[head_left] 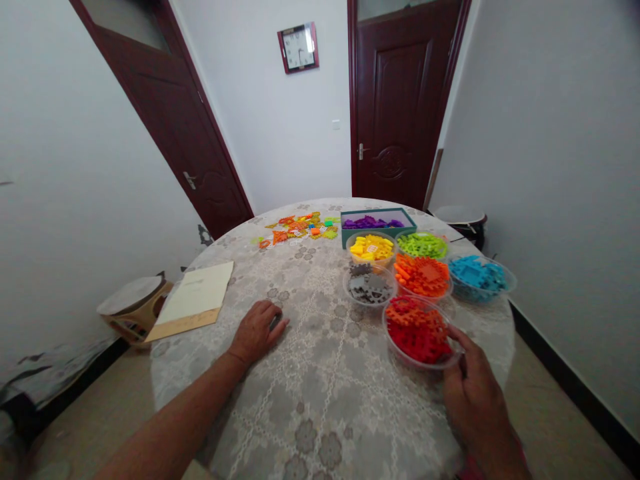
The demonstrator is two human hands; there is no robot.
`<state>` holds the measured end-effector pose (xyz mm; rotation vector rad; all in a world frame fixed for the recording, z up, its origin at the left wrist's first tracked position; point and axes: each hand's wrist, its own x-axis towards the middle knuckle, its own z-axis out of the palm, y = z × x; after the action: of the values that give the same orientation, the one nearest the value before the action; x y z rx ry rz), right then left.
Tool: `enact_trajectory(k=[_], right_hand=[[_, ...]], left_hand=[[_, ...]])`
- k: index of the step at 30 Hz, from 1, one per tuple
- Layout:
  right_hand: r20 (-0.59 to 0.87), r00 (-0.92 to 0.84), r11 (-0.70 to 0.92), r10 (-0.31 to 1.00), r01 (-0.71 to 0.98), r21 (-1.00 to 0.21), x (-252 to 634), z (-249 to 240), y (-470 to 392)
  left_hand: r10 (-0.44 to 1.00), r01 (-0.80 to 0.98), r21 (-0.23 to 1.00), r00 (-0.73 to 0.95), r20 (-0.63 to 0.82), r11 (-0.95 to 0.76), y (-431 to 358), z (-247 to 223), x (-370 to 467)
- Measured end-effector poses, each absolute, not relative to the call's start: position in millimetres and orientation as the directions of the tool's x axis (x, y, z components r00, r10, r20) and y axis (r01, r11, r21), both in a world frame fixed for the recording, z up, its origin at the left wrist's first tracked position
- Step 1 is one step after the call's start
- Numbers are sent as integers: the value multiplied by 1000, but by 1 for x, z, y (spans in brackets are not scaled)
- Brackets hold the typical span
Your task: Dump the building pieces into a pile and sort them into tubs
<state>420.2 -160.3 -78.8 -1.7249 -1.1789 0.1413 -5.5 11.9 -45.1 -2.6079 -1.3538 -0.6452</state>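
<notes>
My right hand [475, 393] grips the right rim of a clear plastic bowl [420, 363] with thumb and fingers. Red gear-shaped plastic building pieces [417, 330] fill that bowl, which is at the front of a group of bowls. On the tablecloth to the left lies my left hand [257, 330], its thumb apart from the loosely bent fingers; I see nothing held in it. Close behind the red pieces are bowls of grey pieces [371, 287] and orange pieces [423, 275].
Bowls of yellow [371, 247], green [423, 245] and blue pieces [477, 275] stand farther back. A green-edged box [353, 235] holds purple pieces. Mixed pieces [300, 227] lie loose at the far side. A paper pad [197, 293] overhangs the round table's [310, 367] left edge.
</notes>
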Motion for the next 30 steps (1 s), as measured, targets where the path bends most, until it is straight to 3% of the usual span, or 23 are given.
enact_trajectory(k=[8,22,30], right_hand=[[302,565,-165,768,630,-759,422,-78,-167],[449,483,12,752,670,-742,418,-81,-165],[462,449,14,765,705,-709,427,-98,-169]], left_hand=[[752,798,134,478,455,-588,11,-46,-7],[732,785,113,503,459,-610,19,-47,-11],[746,792,136,481,461,-595,17,-47,-11]])
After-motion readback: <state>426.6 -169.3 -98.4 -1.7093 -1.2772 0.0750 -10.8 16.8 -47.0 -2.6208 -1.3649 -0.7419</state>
